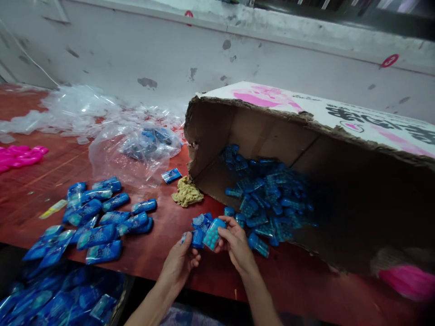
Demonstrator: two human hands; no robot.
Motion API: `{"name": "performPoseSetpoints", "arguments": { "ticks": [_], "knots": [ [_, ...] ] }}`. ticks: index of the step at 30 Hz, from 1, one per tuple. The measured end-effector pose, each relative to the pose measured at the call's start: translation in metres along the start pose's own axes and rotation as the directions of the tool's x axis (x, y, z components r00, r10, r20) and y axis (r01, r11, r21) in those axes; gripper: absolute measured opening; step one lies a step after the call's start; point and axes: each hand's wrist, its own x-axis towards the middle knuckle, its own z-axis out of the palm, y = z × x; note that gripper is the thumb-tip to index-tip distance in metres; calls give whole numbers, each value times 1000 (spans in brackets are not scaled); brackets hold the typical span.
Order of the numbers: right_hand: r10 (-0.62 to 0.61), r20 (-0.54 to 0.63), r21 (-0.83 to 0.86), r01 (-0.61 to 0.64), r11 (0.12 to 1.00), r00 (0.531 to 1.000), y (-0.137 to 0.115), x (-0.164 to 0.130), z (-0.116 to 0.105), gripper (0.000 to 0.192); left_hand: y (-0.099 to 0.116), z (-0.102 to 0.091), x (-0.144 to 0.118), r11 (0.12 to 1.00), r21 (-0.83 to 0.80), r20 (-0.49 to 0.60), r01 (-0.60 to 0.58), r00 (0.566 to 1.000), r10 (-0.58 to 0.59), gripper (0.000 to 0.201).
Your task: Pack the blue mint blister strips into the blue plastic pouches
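My right hand [234, 242] pinches a small flat clear case with a blue cap [213, 233], full of round turquoise balls. Close by on its left, my left hand [180, 258] has its thumb and fingers closed on a blue printed wrapper [197, 238]. Whether that wrapper touches the case, I cannot tell. Behind both hands lie more blue printed wrappers [201, 221] on the red table [217, 280]. A large cardboard box [210, 136] on its side opens toward me, holding a heap of similar cases [272, 194]; a few have spilled out beside my right hand.
Several blue wrapped packs [102, 235] lie at left, above a container of more packs [64, 299] below the table edge. Farther back are a clear bag [112, 154], crumpled yellow cloth [186, 192], clear plastic pieces [78, 108] and pink items [20, 156].
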Motion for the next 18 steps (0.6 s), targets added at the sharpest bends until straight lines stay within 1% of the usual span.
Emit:
{"name": "performPoseSetpoints", "arguments": {
  "ticks": [3, 6, 8, 10, 13, 18],
  "knots": [
    [2, -32, 31, -1, 1000, 999, 1, -4, 3, 35, -2, -3, 0, 992, 58, 22, -112, 994, 111, 32],
    [6, -44, 44, -4, 999, 999, 1, -7, 3, 41, -1, -5, 1, 977, 89, 31, -196, 981, 194, 35],
    [3, -49, 54, 0, 999, 999, 3, -10, 2, 46, -1, -5, 2, 971, 93, 42, -222, 975, 218, 34],
    [-16, -58, 62, 20, 998, 998, 5, -12, 3, 46, 0, -5, 1, 970, 86, 48, -228, 973, 225, 32],
    [-41, -77, 72, 47, 996, 996, 8, -14, 4, 43, 1, -5, 0, 969, 75, 47, -236, 971, 233, 31],
    [-58, -84, 93, 65, 994, 995, 11, -19, 6, 36, 2, -6, -3, 953, 90, 41, -290, 957, 288, 30]
  ]
}}
